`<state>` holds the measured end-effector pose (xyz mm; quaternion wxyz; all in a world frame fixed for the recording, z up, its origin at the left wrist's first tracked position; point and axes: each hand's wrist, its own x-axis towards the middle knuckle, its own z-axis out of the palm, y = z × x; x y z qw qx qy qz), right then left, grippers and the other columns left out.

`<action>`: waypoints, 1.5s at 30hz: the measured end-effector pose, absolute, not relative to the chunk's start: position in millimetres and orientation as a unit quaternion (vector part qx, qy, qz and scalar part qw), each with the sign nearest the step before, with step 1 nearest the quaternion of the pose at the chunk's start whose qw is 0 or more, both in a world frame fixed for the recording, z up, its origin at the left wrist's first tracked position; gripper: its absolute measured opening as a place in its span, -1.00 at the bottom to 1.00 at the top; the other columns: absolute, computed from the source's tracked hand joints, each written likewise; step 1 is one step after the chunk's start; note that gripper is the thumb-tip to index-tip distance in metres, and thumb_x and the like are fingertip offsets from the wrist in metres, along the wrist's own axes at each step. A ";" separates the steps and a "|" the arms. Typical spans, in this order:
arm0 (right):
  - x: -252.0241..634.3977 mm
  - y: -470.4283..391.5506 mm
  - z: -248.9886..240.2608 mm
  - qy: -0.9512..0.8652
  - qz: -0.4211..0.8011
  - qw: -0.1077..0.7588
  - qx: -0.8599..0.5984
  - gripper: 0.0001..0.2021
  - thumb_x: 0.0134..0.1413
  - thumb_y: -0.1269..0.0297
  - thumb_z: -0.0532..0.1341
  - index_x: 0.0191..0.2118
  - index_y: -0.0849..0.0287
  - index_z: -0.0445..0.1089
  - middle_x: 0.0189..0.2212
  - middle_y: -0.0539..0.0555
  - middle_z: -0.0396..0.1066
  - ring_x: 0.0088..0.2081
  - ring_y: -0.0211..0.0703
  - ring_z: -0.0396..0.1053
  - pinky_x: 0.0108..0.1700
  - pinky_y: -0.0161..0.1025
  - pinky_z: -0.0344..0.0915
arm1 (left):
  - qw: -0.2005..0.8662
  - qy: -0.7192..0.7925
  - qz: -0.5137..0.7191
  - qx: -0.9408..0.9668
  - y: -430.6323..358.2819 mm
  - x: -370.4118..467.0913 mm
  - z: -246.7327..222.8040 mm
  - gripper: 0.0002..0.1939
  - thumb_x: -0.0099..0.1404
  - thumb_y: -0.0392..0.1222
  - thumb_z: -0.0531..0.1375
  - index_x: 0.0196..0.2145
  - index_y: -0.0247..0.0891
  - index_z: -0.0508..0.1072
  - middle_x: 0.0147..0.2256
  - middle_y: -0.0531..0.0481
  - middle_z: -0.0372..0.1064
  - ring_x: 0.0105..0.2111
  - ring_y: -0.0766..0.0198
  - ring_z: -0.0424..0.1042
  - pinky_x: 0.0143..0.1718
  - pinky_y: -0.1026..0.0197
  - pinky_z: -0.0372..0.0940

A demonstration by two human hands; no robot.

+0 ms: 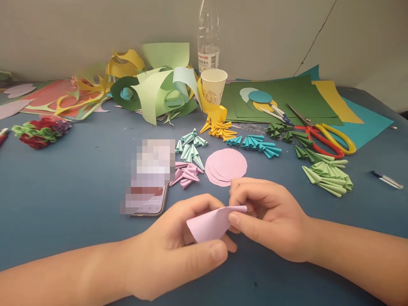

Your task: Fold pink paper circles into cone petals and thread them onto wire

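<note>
A piece of pink paper, partly rolled along its upper edge, is held between my two hands above the blue table. My left hand cups it from the left, thumb below and fingers behind. With thumb and fingers, my right hand pinches the rolled end on the right. Just beyond my hands lie a small stack of pink paper circles and a pile of pink paper cones. More cones lie in groups: pale mint, yellow, blue, dark green and light green.
A phone lies left of the pink cones. Scissors rest at the right by green paper sheets. A paper cup, a bottle and paper offcuts stand along the back. A ruffled paper ball sits left.
</note>
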<state>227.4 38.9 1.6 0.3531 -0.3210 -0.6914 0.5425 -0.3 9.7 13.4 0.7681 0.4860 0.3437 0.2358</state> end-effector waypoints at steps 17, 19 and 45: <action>220.0 36.4 -0.4 -0.744 0.461 0.390 -0.285 -0.88 0.06 0.57 0.27 -0.36 0.21 0.42 -0.42 -0.02 0.29 -0.39 -0.29 0.27 -0.35 -0.31 0.25 | 0.525 0.442 0.292 0.665 8.0 12.2 8.7 -0.76 0.37 -0.23 0.21 -0.45 -0.31 0.55 -0.53 -0.02 0.50 -0.52 0.30 0.41 -0.48 0.29 0.32; 219.1 36.1 0.2 -0.741 0.463 0.392 -0.287 -0.86 0.05 0.59 0.27 -0.35 0.21 0.43 -0.40 -0.01 0.29 -0.38 -0.29 0.28 -0.33 -0.32 0.27 | 0.513 0.434 0.289 0.682 7.3 12.6 8.2 -0.74 0.38 -0.24 0.19 -0.47 -0.32 0.53 -0.55 -0.01 0.47 -0.55 0.33 0.36 -0.51 0.29 0.27; 215.1 27.6 5.2 -0.764 0.434 0.396 -0.268 -0.81 -0.04 0.64 0.24 -0.38 0.20 0.41 -0.44 -0.02 0.27 -0.42 -0.32 0.24 -0.39 -0.34 0.25 | 0.334 0.349 0.308 0.820 -0.6 10.2 4.1 -0.85 0.32 -0.46 0.13 -0.33 -0.25 0.35 -0.48 0.10 0.28 -0.51 0.38 0.18 -0.46 0.29 0.17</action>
